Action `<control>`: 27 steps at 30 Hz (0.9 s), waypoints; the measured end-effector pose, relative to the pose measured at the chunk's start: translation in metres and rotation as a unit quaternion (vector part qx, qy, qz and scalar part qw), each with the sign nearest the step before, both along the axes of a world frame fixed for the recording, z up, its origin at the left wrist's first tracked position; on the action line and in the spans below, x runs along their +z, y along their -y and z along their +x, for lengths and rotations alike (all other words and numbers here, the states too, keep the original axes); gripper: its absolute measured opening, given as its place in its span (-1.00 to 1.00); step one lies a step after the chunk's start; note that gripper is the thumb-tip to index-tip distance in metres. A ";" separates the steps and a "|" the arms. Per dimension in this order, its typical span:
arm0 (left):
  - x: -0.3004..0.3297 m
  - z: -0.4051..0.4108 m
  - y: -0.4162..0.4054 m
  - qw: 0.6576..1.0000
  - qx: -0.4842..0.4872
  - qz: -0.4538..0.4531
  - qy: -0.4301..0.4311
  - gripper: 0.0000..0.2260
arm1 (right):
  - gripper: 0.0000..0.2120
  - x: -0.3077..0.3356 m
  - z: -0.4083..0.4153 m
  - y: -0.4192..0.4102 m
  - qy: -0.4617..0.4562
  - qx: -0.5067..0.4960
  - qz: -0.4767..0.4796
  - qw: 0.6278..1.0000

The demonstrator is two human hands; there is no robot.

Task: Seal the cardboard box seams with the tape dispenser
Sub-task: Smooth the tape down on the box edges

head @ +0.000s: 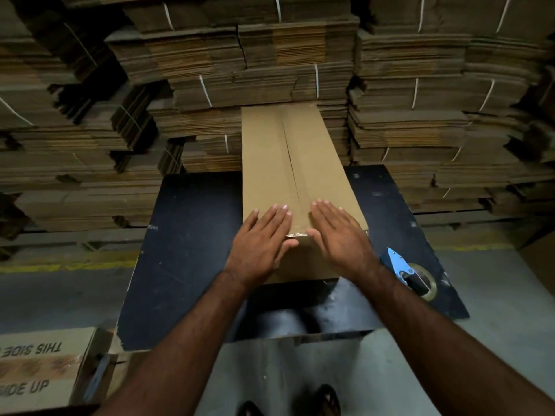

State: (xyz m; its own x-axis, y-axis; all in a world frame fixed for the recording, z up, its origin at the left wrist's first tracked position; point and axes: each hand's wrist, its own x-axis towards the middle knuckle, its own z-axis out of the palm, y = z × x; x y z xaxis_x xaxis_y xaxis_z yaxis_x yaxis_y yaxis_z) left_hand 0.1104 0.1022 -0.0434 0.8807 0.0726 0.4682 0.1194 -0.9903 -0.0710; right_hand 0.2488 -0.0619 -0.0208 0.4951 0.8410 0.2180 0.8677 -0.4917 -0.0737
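At 9 o'clock of the scene, bundled flat cartons (75, 151) wall off the far side, and a printed carton (39, 367) sits low at 7 o'clock. The left hand (261, 244) lies flat and released, fingers spread on the near end of the box (270, 163), just left of the seam (289, 157). The box's long axis runs 6 to 12 o'clock, its far end overhanging the dark table (192, 235) toward the stacks. The right hand (339, 238) is likewise flat and empty, just right of the seam. The dispenser (411, 274) rests on the table at 4 o'clock of that hand, near the wrist, so the right hand is plainly the nearer. I judge the seam still lacks tape beyond the near end. Open table lies both sides; the table's right edge is close behind the dispenser.
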 end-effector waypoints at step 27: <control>-0.003 0.047 0.074 0.993 0.078 -0.079 -0.039 -0.55 | -0.45 -0.015 0.056 0.052 0.005 0.084 0.098 0.992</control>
State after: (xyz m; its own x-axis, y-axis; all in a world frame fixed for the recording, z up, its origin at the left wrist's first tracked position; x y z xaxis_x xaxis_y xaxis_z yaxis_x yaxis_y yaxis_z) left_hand 0.1575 0.0283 -0.0460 0.8859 0.2777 0.3716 0.2722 -0.9598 0.0681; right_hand 0.3048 -0.1136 -0.0356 0.3480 0.8527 0.3896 0.9375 -0.3167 -0.1442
